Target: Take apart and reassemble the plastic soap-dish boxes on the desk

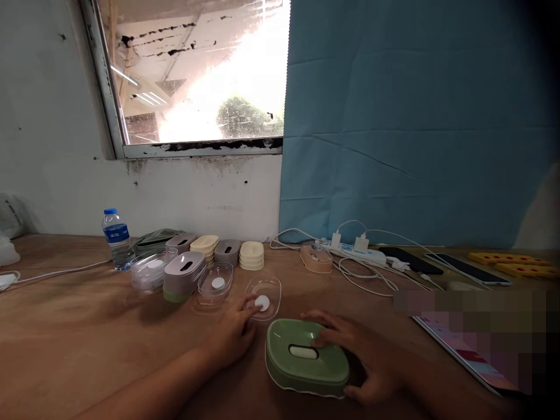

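A green oval box [284, 350] with a slot in its top, a pale strip showing inside, stands in front of me. My right hand [354, 344] grips its right side, fingers on the top and thumb low at the near corner. My left hand [236, 329] reaches to a clear plastic tray [275, 286] lying flat on the table. Its fingers are stretched out over the tray's near left part, with a fingertip at the white disc [262, 303]. Just left of that lies another clear tray [225, 274] with a white disc.
Further left are stacked clear trays [144, 277], a mauve box [177, 274] and a water bottle [118, 245]. Cream stacked pieces [252, 256] stand behind. A peach box [315, 259], white cables [367, 277], a power strip [371, 255] and phones [468, 268] occupy the right.
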`<action>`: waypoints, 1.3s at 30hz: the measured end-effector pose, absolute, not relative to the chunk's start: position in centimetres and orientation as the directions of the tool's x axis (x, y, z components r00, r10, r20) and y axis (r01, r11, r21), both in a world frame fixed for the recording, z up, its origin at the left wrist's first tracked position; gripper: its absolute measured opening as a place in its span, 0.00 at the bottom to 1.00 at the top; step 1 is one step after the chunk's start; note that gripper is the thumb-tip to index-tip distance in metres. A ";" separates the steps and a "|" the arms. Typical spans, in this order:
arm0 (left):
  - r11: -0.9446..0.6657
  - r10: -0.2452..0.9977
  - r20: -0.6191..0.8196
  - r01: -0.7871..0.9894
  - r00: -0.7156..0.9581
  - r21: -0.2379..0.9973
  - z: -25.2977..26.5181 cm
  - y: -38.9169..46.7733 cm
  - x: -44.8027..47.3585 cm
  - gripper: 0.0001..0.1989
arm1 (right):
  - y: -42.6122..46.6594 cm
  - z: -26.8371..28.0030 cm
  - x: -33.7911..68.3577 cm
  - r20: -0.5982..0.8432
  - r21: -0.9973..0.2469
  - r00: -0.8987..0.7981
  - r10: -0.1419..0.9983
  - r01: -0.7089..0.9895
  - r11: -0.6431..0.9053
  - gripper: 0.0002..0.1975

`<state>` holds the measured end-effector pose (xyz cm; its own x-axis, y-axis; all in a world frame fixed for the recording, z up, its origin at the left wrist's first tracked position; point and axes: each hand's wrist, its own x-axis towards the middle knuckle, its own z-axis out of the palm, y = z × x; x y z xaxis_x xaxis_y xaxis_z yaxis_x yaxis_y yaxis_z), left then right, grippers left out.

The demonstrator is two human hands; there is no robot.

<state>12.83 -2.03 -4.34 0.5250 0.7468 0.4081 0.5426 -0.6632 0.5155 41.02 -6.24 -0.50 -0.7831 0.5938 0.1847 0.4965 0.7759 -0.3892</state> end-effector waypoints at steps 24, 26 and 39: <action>-0.443 0.630 0.659 0.887 0.411 -0.130 -2.2 1.3 7.6 0.11 | -6.3 -1.0 41.4 0.175 -0.379 -0.741 0.649 0.557 0.739 0.31; -0.441 0.647 0.642 0.889 0.411 -0.124 -2.2 1.1 7.3 0.11 | -6.5 -0.8 41.2 0.181 -0.395 -0.737 0.652 0.552 0.734 0.31; -0.380 0.680 0.688 0.924 0.253 0.036 -1.9 0.6 8.0 0.15 | -5.9 -1.9 41.6 0.147 -0.473 -0.650 0.746 0.616 0.630 0.38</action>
